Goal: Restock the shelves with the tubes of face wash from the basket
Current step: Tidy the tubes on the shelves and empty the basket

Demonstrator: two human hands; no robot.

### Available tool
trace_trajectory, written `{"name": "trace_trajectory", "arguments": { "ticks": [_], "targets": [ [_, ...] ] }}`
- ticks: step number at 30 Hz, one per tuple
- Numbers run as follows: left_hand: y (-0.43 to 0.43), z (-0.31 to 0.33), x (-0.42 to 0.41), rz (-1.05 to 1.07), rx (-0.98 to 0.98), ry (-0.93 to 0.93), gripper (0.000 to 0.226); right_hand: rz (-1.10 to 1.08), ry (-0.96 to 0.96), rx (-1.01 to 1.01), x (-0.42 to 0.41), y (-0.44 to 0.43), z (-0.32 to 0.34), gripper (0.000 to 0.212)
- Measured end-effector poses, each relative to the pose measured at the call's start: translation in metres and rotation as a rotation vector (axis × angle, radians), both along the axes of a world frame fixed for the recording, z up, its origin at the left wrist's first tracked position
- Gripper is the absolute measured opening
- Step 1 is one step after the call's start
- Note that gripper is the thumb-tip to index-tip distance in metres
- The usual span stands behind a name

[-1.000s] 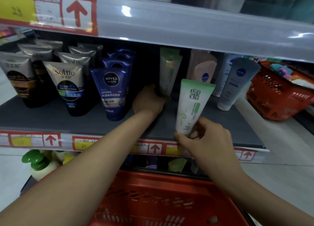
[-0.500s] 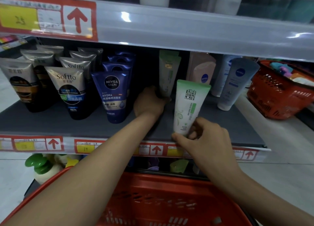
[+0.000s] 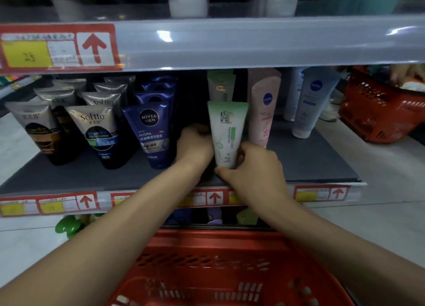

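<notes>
Green-and-white tube (image 3: pixel 226 131): a face wash tube, green along its flat crimped top and fading to a white body. It has a small square emblem high on the front, a green vertical band down the middle and a pale green round motif low on its left side. The print is too blurred to read.
Its stance: upright with the wide crimped end up and the narrow end down, leaning a touch.
Where it is: to the right of the blue Nivea Men tube (image 3: pixel 151 131), with a dark gap between them. It is held at the same grey shelf (image 3: pixel 310 163) that tube stands on.
Right hand (image 3: pixel 255 167): grips the narrow lower end of the tube, thumb stretched beneath it and fingers curled round its right side.
Left hand (image 3: pixel 194 144): sits in the gap just right of the Nivea Men tube, knuckles up and fingers curled against the held tube's left edge. I cannot tell what, if anything, it has hold of, since the tube hides the fingertips.
Second green tube (image 3: pixel 220 87): farther back than the Nivea Men tube and to its right, straight behind the held one.
Pink Nivea tube (image 3: pixel 264 107): right of the Nivea Men tube, just beyond the held tube.
Softto tube (image 3: pixel 99 131): just left of the Nivea Men tube.
Red basket (image 3: pixel 230 271): well below the Nivea Men tube, under both forearms.
</notes>
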State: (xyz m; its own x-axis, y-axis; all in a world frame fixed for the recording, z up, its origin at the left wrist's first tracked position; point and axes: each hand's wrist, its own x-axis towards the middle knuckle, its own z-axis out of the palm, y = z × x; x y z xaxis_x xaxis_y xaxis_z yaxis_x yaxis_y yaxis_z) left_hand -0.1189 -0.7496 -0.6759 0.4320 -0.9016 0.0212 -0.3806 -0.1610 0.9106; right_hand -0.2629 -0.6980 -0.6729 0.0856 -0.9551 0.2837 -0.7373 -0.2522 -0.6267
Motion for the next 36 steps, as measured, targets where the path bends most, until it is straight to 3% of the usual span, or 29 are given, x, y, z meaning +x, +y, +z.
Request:
{"name": "trace_trajectory", "arguments": {
  "ticks": [4, 10, 14, 22, 36],
  "targets": [
    [0.028, -0.002, 0.009, -0.037, -0.027, 0.038, 0.031, 0.004, -0.035, 0.02, 0.007, -0.009, -0.001, 0.038],
    [0.047, -0.001, 0.007, -0.164, -0.055, -0.053, 0.024, -0.007, -0.132, 0.012, 0.015, -0.016, -0.002, 0.026],
    [0.04, -0.001, 0.011, -0.16, -0.059, 0.014, 0.02, -0.059, -0.214, -0.017, 0.019, -0.023, -0.008, 0.028],
    [0.023, -0.006, 0.011, -0.112, -0.075, 0.064, 0.023, -0.05, -0.183, -0.054, 0.025, -0.033, -0.014, 0.019],
    [0.012, -0.009, 0.01, -0.071, -0.079, 0.003, 0.033, 0.022, -0.184, 0.01, 0.032, -0.033, -0.009, 0.029]
  ]
}}
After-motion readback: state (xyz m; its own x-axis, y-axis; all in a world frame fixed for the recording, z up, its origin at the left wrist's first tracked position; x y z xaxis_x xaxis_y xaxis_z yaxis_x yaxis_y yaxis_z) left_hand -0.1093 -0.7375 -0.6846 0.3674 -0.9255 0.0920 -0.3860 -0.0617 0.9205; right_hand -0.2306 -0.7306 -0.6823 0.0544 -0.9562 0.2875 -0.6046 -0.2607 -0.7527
